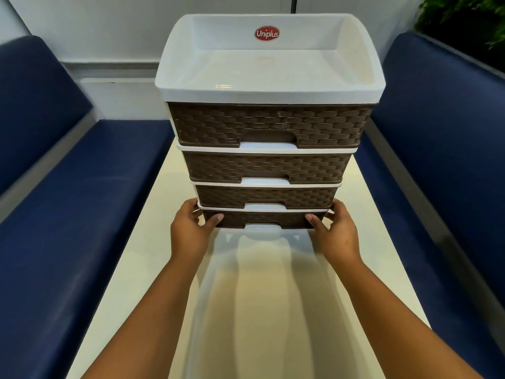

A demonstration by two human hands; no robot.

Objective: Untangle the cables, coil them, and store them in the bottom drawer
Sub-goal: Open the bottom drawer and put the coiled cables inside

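A white plastic drawer unit (269,91) with brown woven-pattern drawer fronts stands on the cream table (136,269). Its bottom drawer (262,218) is pushed in. My left hand (191,231) grips the drawer's left corner, thumb on the brown front and fingers round the side. My right hand (337,232) grips the right corner the same way. No cables are in view; the inside of the drawers is hidden.
The open white tray on top of the drawer unit (269,69) holds nothing. Blue padded benches run along the left (68,201) and right (437,173) of the table. A white wall stands behind, and a green plant (464,15) fills the top right corner.
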